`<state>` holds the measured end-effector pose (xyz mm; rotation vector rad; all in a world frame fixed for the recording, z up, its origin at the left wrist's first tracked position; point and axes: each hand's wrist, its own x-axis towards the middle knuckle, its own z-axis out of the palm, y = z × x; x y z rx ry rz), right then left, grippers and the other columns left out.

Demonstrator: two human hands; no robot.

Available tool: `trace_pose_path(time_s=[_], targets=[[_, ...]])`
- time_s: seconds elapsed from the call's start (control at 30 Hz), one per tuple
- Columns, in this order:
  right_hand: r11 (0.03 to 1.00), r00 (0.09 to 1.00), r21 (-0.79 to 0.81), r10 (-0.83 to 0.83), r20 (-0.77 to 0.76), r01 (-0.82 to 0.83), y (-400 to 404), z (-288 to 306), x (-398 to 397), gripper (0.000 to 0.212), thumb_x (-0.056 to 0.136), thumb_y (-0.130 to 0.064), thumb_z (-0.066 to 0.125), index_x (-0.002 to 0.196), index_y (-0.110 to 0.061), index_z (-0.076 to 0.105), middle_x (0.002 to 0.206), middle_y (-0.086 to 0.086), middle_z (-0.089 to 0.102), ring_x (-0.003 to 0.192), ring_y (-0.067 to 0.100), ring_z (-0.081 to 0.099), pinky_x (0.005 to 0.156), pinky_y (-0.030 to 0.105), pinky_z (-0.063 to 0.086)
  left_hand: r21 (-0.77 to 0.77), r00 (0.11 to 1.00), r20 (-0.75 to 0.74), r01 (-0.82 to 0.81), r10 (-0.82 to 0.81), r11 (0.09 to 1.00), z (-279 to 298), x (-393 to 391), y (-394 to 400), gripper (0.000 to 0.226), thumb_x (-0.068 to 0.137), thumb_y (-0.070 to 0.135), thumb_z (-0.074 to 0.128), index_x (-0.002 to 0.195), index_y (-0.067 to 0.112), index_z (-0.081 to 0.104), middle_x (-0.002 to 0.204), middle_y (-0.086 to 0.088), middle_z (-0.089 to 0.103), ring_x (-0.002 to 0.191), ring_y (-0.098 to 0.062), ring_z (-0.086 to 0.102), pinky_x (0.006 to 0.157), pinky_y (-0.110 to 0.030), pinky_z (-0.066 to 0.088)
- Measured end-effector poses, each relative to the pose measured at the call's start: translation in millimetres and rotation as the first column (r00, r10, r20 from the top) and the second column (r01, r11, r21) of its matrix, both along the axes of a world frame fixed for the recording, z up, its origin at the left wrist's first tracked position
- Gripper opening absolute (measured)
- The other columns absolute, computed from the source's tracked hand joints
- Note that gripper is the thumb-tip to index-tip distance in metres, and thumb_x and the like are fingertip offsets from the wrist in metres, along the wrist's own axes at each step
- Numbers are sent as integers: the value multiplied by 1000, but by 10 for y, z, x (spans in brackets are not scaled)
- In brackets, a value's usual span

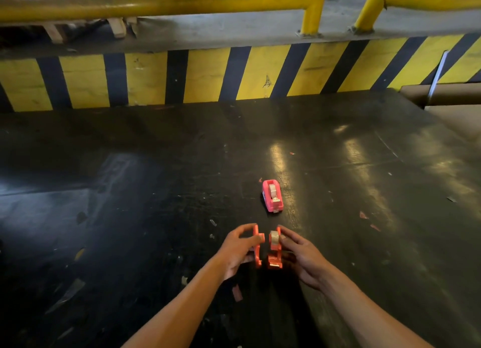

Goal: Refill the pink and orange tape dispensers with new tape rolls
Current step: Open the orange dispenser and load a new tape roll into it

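Both hands (270, 254) grip split orange dispenser (273, 251) halves – glossy black tabletop (156, 191), striped barrier (208, 74), perhaps concrete.

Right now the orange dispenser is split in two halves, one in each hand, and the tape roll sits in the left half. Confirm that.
Wrong half. The head view shows the roll in the right hand's half; the left hand's half holds none.

Both bare forearms reach forward, converging. The left hand (238, 251) and right hand (303, 256) face each other, fingers curled, each pinching something.
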<state>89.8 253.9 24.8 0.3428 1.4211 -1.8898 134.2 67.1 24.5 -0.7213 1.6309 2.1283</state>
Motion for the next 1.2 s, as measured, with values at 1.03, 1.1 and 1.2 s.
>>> trace_pose_path(time_s=[1.03,1.1,1.2], targets=[[989,986,62,138,-91,-133,-205,9,7,50,82,-26,71,131,-23,61,122,16,69,115,34,63,103,55,47,144,979,159,-152,128,978,84,81,-76,29,96,14,65,124,21,67,122,-13,69,110,-31,66,86,-48,56],[988,985,74,140,-98,-133,-218,12,-18,42,89,-22,66,131,-22,61,122,16,68,115,34,63,103,54,48,129,976,153,-173,153,976,79,78,-39,28,96,14,65,123,20,67,120,-12,69,107,-30,66,86,-47,56],[974,971,167,182,-156,-156,-256,51,-80,36,96,-23,58,132,-23,61,119,12,70,112,29,66,104,50,48,111,972,128,-211,196,971,78,47,12,27,97,16,64,123,20,66,118,-12,70,107,-29,67,92,-48,56]])
